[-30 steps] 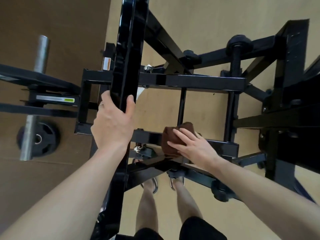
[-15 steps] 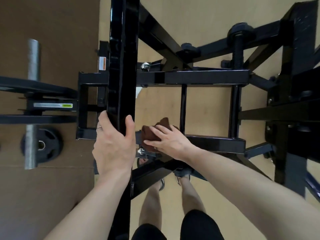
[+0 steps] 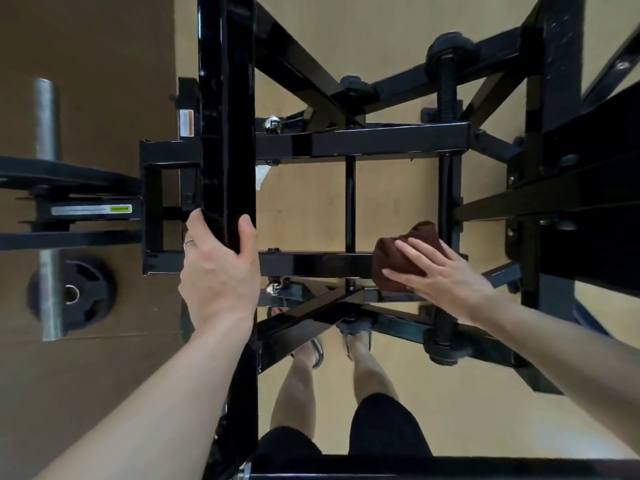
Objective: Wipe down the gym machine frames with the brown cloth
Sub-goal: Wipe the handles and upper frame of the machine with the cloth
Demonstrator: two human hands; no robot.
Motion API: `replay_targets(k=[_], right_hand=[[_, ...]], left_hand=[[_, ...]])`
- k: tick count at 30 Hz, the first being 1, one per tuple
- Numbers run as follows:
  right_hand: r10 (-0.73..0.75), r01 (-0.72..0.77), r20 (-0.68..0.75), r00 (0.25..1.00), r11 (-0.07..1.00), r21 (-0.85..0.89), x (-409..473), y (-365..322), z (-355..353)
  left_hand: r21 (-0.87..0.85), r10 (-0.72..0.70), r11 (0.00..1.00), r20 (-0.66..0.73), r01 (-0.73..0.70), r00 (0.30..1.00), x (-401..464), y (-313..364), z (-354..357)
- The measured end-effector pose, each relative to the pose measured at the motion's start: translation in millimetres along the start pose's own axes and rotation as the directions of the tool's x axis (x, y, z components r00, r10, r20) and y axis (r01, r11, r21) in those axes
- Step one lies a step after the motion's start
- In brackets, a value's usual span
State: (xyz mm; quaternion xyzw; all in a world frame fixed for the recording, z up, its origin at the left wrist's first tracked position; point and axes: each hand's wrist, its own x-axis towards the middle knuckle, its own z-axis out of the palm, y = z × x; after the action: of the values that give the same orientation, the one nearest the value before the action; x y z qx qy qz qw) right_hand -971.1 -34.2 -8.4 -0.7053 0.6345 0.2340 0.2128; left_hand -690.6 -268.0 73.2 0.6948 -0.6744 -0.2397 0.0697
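A bunched brown cloth (image 3: 401, 261) is pressed by the flat-fingered right hand (image 3: 440, 275) onto a glossy black square crossbar (image 3: 318, 264) (farther right along it than half a second ago). The thick upright beam (image 3: 227, 133), left of the crossbar, is gripped by the left hand (image 3: 218, 271).

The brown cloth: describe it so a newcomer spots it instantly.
Start at the tall black upright gripped by the left hand. Follow the horizontal crossbar rightward to the right hand, which presses flat on the brown cloth. It is the only soft, bunched, brown thing among glossy black steel.
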Motion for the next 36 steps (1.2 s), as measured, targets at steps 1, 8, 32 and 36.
replay_targets(k=[1, 8, 32, 36], right_hand=[[0.004, -0.004, -0.002, 1.000, 1.000, -0.001, 2.0, -1.9, -0.2], [-0.093, 0.101, -0.085, 0.992, 0.989, 0.104, 109.2, -95.7, -23.9], [0.229, -0.219, -0.134, 0.964, 0.972, 0.086, 12.3, -36.7, 14.3], [-0.041, 0.049, -0.107, 0.993, 0.996, 0.076, 75.5, -64.3, -11.1]], left_hand=[[-0.005, 0.007, 1.000, -0.004, -0.007, 1.000, 0.2, 0.1, 0.7], [-0.005, 0.023, 1.000, -0.015, -0.023, 1.000, 1.8, -2.0, 4.0], [0.007, 0.034, 0.999, -0.022, -0.034, 0.999, 1.6, 2.6, 1.5], [0.029, 0.040, 0.999, -0.034, -0.040, 0.999, 2.9, -0.3, 2.9]])
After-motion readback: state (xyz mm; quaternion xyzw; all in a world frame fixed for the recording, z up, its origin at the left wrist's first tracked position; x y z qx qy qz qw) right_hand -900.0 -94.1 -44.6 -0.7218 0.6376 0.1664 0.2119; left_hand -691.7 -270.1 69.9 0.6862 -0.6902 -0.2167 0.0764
